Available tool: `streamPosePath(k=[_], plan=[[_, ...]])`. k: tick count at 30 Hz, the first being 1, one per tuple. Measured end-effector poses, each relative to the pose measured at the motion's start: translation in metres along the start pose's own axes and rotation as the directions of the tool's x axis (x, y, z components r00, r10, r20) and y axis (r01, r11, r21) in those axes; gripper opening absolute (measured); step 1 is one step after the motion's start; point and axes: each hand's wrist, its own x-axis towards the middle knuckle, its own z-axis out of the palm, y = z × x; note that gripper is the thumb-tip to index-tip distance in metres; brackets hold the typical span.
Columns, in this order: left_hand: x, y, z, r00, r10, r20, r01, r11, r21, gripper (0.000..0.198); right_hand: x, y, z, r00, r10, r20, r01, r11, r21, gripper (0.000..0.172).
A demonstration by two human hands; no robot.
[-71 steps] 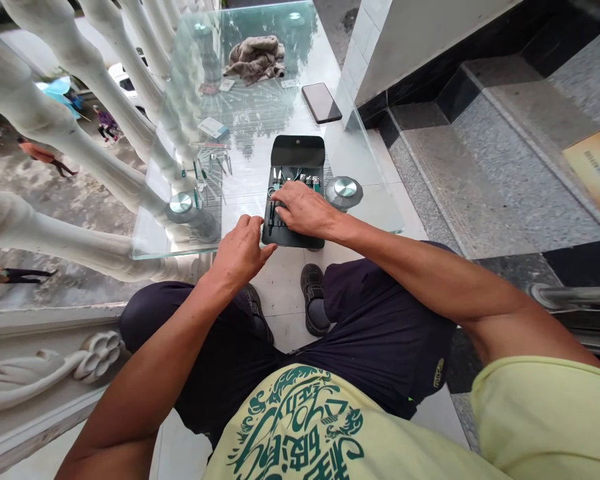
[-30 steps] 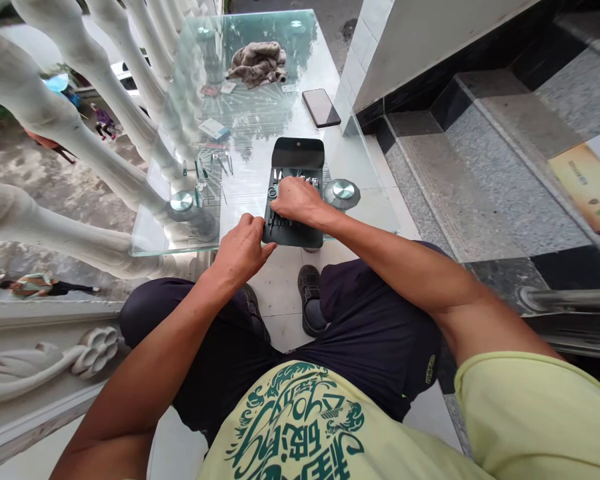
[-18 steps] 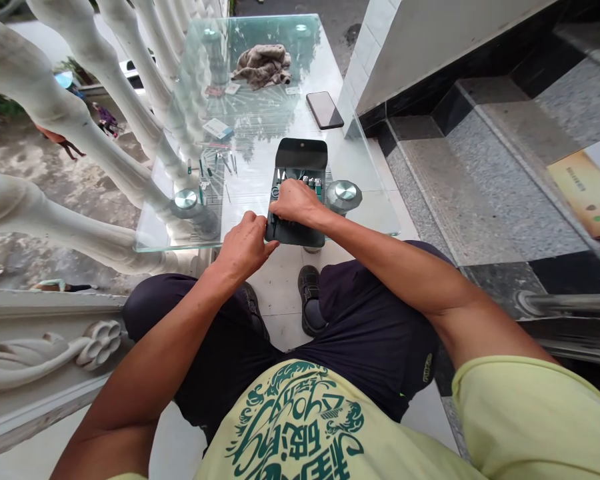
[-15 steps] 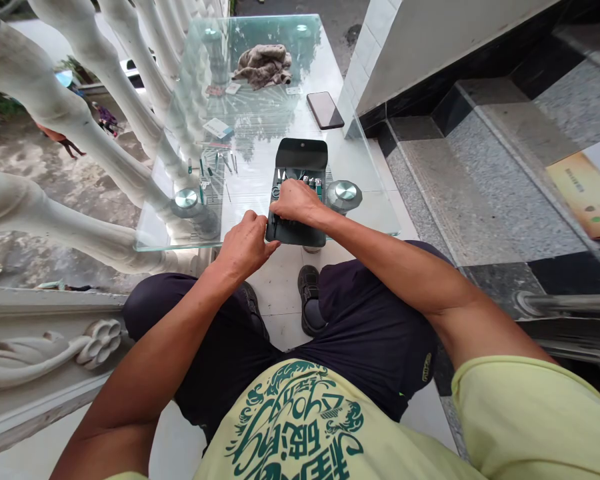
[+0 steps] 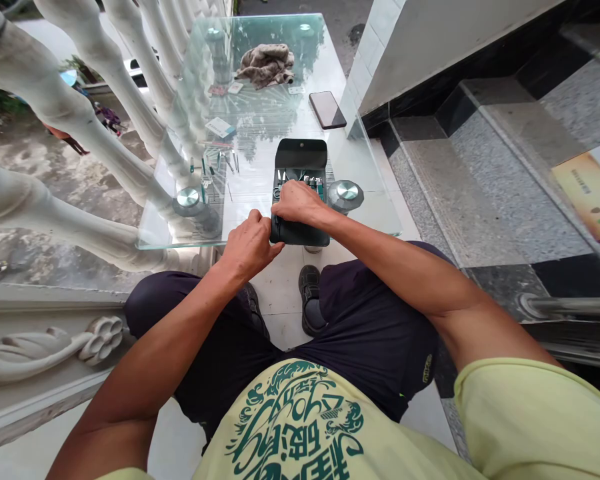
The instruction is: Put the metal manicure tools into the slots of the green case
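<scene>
1. Compared with 2.4 s ago, the right hand (image 5: pixel 303 202) is bunched tighter over the black case (image 5: pixel 307 233), its fingers drawn in from a looser reach; the left hand (image 5: pixel 250 243) looks little changed.
2. From my feed, I place the black case lying open at the near edge of the glass counter (image 5: pixel 253 187), its flap folded away from the person.
3. On the left hand, the grip seems to pinch the near left corner; on the right, it is curled, but I cannot tell whether it pinches anything.
4. What worries me: the near end appears to reach the counter's edge, so a hard downward push could tip it, and a sharp tug could pull a tool loose.
5. Inside, I make out scissors (image 5: pixel 276 193) at left and nail clippers (image 5: pixel 319 189) at right; the right hand hides the middle.
6. Loose slim tools (image 5: pixel 228 162) sit farther left, on the glass or below it, I cannot tell.
</scene>
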Motion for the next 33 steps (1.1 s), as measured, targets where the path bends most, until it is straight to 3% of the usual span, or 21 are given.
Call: streamPosePath(k=[11, 15, 21, 26, 30, 33], plan=[[0.004, -0.003, 0.007, 0.999, -0.008, -0.050, 0.005, 0.998, -0.057, 0.035, -0.009, -0.010, -0.007, 0.999, -0.009, 0.039, 0.009, 1.000, 0.008, 0.026], [0.006, -0.010, 0.008, 0.998, -0.017, -0.063, 0.013, 0.999, -0.053, 0.033, -0.006, -0.002, -0.027, 0.998, -0.008, 0.067, 0.004, 0.999, 0.050, 0.019], [0.006, -0.015, 0.008, 0.995, -0.015, -0.095, 0.006, 0.995, -0.096, 0.050, 0.011, 0.056, -0.067, 0.966, 0.128, -0.224, -0.134, 0.991, -0.013, 0.028], [0.008, -0.009, 0.010, 0.996, -0.016, -0.093, 0.003, 0.991, -0.135, 0.045, 0.034, 0.085, -0.058, 0.964, 0.184, -0.194, -0.190, 0.982, -0.015, 0.030], [0.012, -0.006, 0.012, 0.996, -0.030, -0.079, 0.019, 0.990, -0.139, 0.029, 0.053, 0.085, -0.047, 0.966, 0.184, -0.180, -0.179, 0.983, 0.042, 0.032], [0.018, -0.008, 0.012, 0.997, -0.044, -0.066, 0.034, 0.989, -0.145, 0.024, 0.063, 0.083, -0.045, 0.971, 0.195, -0.142, -0.183, 0.979, 0.088, 0.023]])
